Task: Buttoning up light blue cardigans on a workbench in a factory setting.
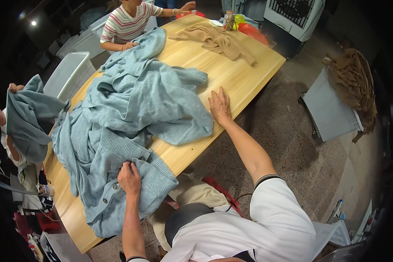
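A light blue-grey knitted cardigan with buttons and a ribbed band lies at the near left of the table, partly over its edge. My left hand is closed on its fabric beside the button band, fingertips curled into the knit. Flat on the wooden table, at its right side, rests my right hand, open, holding nothing. Its fingers point away from me, close to a sleeve of the blue-grey knitwear heap. The pieces overlap, so where one garment ends and another begins is hard to tell.
Across the table, a person in a striped top touches the heap's far end. Another person at left holds up a blue-grey garment. A brown garment and a jar lie farther back. A grey bin of brown knitwear stands right.
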The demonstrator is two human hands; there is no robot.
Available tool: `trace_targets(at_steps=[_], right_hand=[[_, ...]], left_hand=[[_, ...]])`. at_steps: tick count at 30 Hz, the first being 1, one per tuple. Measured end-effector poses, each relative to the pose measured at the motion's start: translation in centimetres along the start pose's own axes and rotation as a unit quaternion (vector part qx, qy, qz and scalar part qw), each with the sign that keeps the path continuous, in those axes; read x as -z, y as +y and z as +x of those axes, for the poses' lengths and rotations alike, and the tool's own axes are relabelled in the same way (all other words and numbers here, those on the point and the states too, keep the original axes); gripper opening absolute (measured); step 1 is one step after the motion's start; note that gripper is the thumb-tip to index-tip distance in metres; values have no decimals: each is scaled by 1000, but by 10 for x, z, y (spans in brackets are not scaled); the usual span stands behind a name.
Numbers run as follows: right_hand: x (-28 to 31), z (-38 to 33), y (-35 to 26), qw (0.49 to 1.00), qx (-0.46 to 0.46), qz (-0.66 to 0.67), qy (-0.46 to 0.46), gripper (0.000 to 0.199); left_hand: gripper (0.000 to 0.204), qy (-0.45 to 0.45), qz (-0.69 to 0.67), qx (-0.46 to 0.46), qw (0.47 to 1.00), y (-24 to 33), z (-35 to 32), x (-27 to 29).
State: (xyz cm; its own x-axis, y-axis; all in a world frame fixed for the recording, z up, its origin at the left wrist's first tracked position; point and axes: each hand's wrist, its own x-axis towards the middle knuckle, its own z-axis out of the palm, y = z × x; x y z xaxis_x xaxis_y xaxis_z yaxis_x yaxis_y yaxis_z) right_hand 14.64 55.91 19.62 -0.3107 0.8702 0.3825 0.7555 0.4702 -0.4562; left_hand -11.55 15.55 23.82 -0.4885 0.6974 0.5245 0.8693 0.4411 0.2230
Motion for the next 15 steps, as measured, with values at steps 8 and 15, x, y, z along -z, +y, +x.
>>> trace_targets(at_steps=[8, 15], right_hand=[[3, -4, -2, 1000, 6, -4, -1, 46], [-20, 2, 28, 992, 85, -86, -21, 41]], left_hand=[[13, 3, 8, -1, 1000, -4, -8, -1], [14, -8, -25, 13, 1000, -10, -12, -7]])
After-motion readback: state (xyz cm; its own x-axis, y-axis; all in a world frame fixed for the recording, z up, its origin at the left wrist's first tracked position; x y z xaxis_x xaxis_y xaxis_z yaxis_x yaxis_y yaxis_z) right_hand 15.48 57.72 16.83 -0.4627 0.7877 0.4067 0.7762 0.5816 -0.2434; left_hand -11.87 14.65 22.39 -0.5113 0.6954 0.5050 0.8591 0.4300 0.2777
